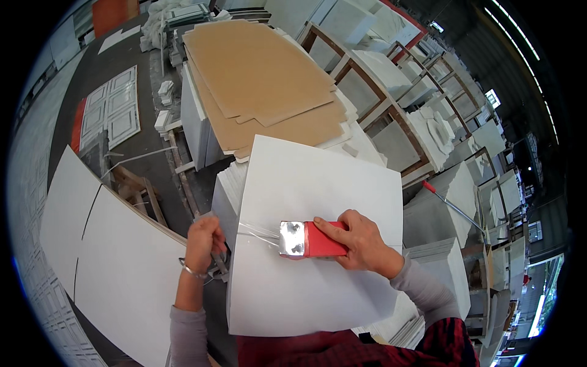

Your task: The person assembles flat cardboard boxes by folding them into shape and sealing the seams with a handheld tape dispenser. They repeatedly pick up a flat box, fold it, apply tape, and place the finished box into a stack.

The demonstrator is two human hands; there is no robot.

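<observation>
My right hand [364, 241] is wrapped round a red, block-shaped hand tool [327, 238] with a shiny metal end plate. The tool lies on a large white panel [318, 177] in front of me, its metal end facing left. Thin, clear, glossy strands [258, 232] run from that end toward the panel's left edge. Just beyond this edge is my left hand [206, 238], its fingers curled in and a bracelet on the wrist. Whatever those fingers hold, if anything, cannot be made out.
Beneath the panel stands a stack of white boards [227, 189]. Brown cardboard sheets [263, 73] lie beyond it. A long white board [122, 251] extends at the left. Wooden frames [373, 98] and stacked slabs [437, 211] fill the right, with a red-handled rod [455, 208] among them.
</observation>
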